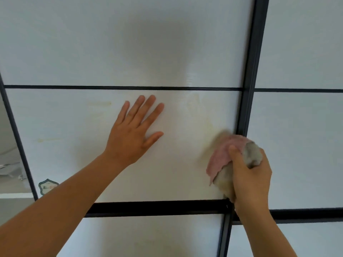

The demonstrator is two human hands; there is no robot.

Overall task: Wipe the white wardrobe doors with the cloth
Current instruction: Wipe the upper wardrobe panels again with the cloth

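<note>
**Wardrobe doors (pixel 297 145) under the cloth (pixel 220 158)**

My right grip (pixel 250 175) was clamped round the bunched cloth, pink on one side and grey on the other, with my thumb across its front. It held the cloth against the white middle panel (pixel 74 127) at the panel's right edge, just beside the black upright bar (pixel 247 101) and near the black crossbar (pixel 157 206) below. The cloth's upper edge was blurred.

My left grip (pixel 131 132) lay flat on the same panel, fingers straight and spread, holding nothing, well apart from the cloth. Faint yellowish streaks (pixel 194 106) marked the panel above the cloth. A small green-edged sticker (pixel 45 186) sat at the panel's lower left corner, partly hidden by my left forearm. A soft grey shadow (pixel 156 43) fell on the panel above.
</note>
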